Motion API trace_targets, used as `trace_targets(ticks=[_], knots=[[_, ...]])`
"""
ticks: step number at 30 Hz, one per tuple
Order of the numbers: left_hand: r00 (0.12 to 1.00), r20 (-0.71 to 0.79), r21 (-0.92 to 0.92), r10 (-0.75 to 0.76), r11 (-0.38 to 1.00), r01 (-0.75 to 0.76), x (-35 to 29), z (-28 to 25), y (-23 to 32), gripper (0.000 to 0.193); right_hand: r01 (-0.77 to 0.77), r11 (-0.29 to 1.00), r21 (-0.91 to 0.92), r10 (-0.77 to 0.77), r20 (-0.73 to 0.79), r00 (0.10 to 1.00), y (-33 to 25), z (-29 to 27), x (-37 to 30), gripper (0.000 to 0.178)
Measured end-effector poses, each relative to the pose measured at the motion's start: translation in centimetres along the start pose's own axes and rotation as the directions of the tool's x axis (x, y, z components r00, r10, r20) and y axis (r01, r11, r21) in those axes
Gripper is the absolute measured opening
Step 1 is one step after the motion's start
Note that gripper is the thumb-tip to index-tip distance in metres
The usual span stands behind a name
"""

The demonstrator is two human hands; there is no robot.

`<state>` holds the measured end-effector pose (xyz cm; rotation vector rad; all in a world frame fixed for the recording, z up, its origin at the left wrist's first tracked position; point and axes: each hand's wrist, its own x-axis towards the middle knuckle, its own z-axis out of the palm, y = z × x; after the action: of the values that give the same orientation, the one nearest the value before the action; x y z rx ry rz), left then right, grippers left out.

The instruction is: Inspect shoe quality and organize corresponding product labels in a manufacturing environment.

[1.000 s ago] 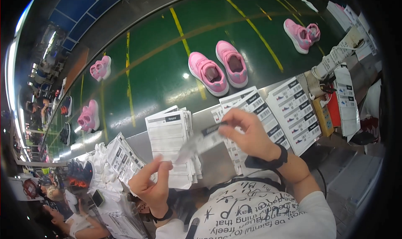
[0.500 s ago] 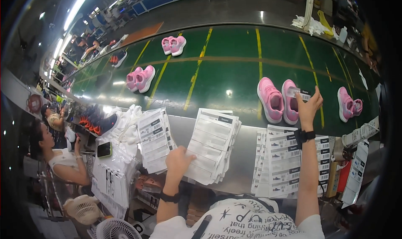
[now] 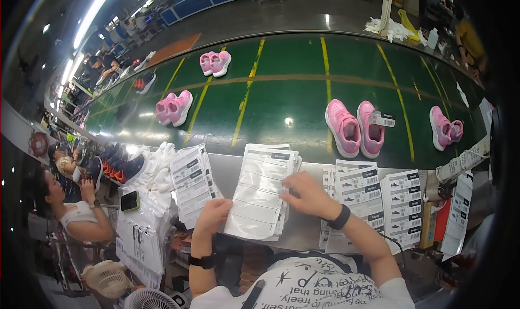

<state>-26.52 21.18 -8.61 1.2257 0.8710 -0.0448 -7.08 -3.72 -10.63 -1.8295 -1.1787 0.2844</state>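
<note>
A stack of white label sheets lies at the near edge of the green conveyor, its top sheet bearing a printed label only at its upper end. My left hand pinches the stack's left edge. At the right edge of the same stack is my right hand, thumb and forefinger apart, with nothing visible between them. Beyond it stands a pair of pink shoes: the left shoe is bare, and a black-and-white label sits at the opening of the right shoe.
More printed label sheets lie to the right. Further pink shoes stand on the green conveyor belt. At left are a phone, dark shoes with orange, white paper and a co-worker.
My right hand has let go of the label at the right shoe and come back to the label stack. The shoes on the belt appear slightly further left in view.
</note>
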Motion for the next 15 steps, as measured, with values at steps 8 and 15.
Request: trace_targets(ticks=[8,15], knots=[[0.868,-0.163,0.516,0.469,0.790,-0.330,-0.7,-0.5,-1.8,0.025,0.084,0.983,-0.165,-0.089,-0.021,0.996,-0.8,3.7,1.8,0.020],[0.758,0.268,0.936,0.594,0.027,-0.352,-1.5,1.4,-0.1,0.014,0.019,0.934,-0.358,-0.030,-0.024,0.999,-0.2,4.6,2.3,0.011]])
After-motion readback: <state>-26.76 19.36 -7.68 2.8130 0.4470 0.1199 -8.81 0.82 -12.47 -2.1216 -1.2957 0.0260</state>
